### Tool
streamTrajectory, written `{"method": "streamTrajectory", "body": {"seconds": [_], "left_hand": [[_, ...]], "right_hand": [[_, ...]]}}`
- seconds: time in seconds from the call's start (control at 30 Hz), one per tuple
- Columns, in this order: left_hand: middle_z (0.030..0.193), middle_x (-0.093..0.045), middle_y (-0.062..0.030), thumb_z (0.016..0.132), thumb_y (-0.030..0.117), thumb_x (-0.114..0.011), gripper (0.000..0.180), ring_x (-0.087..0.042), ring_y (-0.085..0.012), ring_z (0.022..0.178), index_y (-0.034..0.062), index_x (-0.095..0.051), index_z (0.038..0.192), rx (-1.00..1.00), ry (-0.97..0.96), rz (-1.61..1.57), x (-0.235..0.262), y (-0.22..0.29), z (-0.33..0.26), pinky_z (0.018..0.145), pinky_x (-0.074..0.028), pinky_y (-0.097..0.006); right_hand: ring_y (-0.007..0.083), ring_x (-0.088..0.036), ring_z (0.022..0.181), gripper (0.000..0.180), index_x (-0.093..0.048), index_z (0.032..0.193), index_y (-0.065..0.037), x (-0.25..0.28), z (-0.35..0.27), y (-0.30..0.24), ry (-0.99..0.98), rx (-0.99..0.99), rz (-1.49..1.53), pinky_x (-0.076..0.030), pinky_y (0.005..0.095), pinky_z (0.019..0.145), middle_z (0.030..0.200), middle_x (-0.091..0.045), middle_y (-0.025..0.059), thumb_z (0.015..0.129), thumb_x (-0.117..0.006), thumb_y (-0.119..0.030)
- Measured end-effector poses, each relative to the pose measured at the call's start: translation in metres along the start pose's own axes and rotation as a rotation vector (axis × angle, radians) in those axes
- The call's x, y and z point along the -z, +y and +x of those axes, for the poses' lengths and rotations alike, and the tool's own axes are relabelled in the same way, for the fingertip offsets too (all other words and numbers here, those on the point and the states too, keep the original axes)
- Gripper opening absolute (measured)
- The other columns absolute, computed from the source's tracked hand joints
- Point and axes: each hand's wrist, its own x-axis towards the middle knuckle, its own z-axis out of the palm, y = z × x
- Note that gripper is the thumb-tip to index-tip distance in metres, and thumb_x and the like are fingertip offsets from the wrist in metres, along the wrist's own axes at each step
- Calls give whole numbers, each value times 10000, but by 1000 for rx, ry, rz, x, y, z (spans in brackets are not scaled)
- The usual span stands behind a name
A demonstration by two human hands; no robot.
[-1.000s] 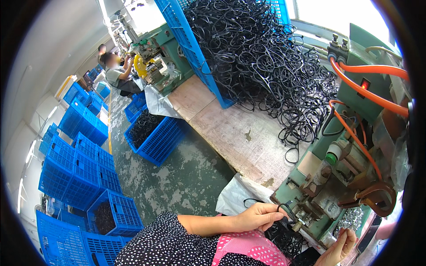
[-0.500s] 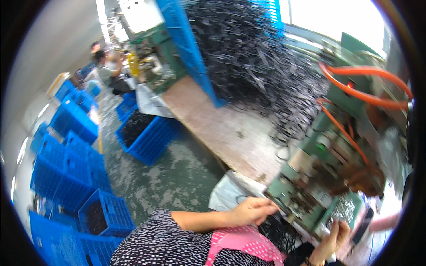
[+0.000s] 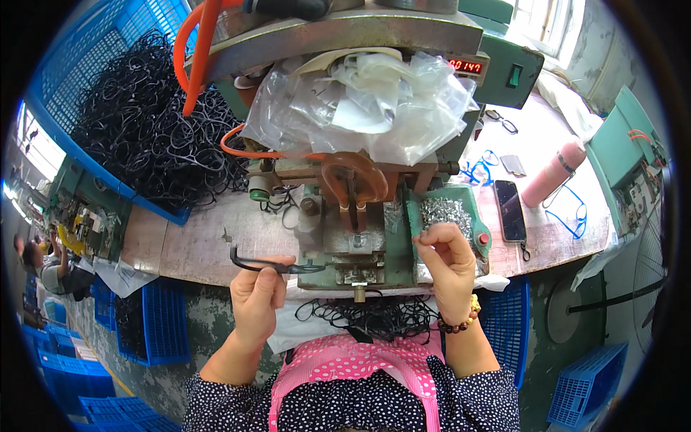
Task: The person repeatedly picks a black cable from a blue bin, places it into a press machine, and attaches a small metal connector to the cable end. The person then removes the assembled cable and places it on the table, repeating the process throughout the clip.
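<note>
My left hand [image 3: 258, 299] is closed on a black eyeglass frame [image 3: 308, 269], held level just left of the press machine's metal fixture [image 3: 358, 261]. The far end of the frame reaches close to that fixture; I cannot tell whether they touch. My right hand [image 3: 450, 270] is pinched at the near edge of a green tray [image 3: 412, 219] of small silver metal parts [image 3: 445, 210]. Whatever sits between its fingertips is too small to make out. Above the fixture hangs the press head, behind a curved orange-brown guard [image 3: 354, 173].
Black eyeglass frames [image 3: 151, 137] fill a tilted blue crate [image 3: 119, 176] at left; more lie in my lap [image 3: 367, 317]. A plastic bag [image 3: 360, 108] covers the machine's front. Right are a phone [image 3: 509, 210], pink bottle [image 3: 554, 173] and blue glasses [image 3: 576, 216]. A person sits far left.
My view has swung from the left round to face the machine. My left hand now holds the eyeglass frame up beside the fixture, and my right hand is at the parts tray.
</note>
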Motion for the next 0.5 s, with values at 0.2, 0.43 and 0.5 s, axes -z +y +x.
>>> {"method": "streamTrajectory", "body": {"seconds": [0.2,0.43,0.5], "left_hand": [[818,-600,21,1050,173,-579,239,-453,-41,695,-34,-688,1100,-78,145,127,-5,18,13,652,-368,-208],[1077,-677,-110,1062,189,-559,272,-577,-109,743,-50,-639,1163,-193,63,-29,-12,34,37,654,-456,-235],[1092,-691,-127,1061,178,-559,260,-618,-129,777,-42,-608,1191,-234,19,-39,-17,39,44,631,-475,-249]], "right_hand": [[149,-592,1003,171,-638,999,3,-17,7,-9,-16,-7,13,-456,286,945,1058,-615,68,904,-610,142],[232,-615,1021,179,-650,958,-21,-44,11,-8,-7,163,-173,-441,376,1011,1001,-635,98,839,-649,112],[232,-617,1028,179,-648,952,-31,-56,14,-2,-3,216,-210,-420,413,1062,997,-635,92,834,-657,103]]}}
